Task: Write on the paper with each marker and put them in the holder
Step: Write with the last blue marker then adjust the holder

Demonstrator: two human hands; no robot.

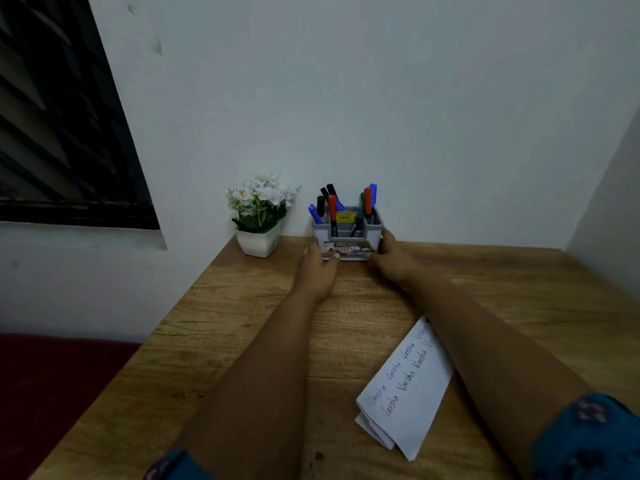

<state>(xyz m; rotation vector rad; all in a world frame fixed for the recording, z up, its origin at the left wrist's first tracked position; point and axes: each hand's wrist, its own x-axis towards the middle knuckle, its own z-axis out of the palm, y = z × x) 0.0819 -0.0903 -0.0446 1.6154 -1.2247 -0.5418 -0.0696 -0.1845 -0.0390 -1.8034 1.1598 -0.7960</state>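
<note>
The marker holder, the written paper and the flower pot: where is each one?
marker holder (347, 230): head view, on its grey front rim.
paper (412, 386): head view, on the handwritten sheet's middle.
flower pot (258, 241): head view, on its white side.

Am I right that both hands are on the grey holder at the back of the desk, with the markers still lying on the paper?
Not quite: the head view shows the markers standing in the holder, not on the paper. Left hand and right hand are indeed at its sides.
</note>
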